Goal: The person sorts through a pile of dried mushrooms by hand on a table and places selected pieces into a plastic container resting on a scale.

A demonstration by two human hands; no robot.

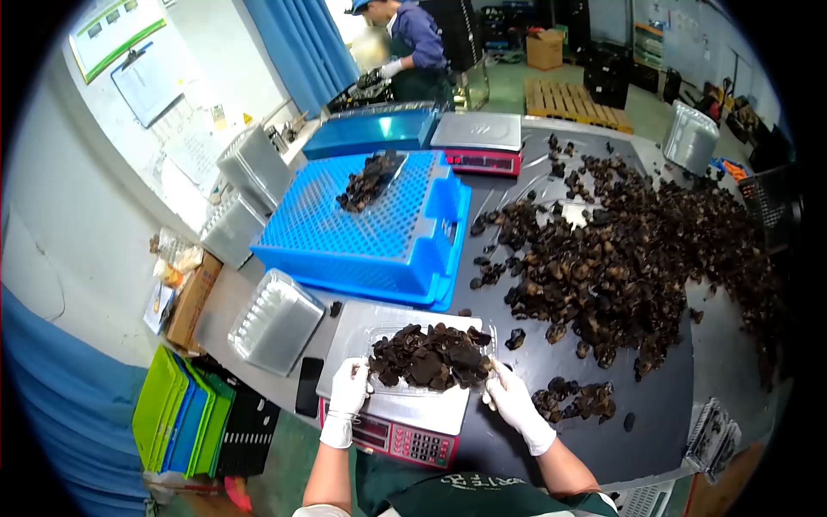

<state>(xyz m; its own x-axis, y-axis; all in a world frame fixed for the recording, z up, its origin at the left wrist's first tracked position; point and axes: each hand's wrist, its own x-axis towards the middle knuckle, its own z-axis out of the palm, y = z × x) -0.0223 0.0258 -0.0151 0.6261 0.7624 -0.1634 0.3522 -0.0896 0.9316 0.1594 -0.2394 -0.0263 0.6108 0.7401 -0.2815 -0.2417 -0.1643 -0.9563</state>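
Note:
A clear plastic tray (377,329) heaped with dark, wood-ear-like mushrooms (428,355) is at the silver plate of a red scale (441,420) in front of me. My left hand (349,395), in a white glove, pinches the tray's left edge. On the opposite side, my gloved right hand (515,401) closes its fingers at the right edge. Whether the tray rests on the plate or is slightly lifted, I cannot tell. Right of my right hand lies a small cluster of mushrooms (577,401).
A large mushroom pile (603,276) spreads over the right of the table. An upturned blue crate (345,241) bears another filled tray (372,183). Stacked clear trays (276,323) and a phone (308,386) lie left. Behind are a second scale (476,133) and a co-worker (418,43).

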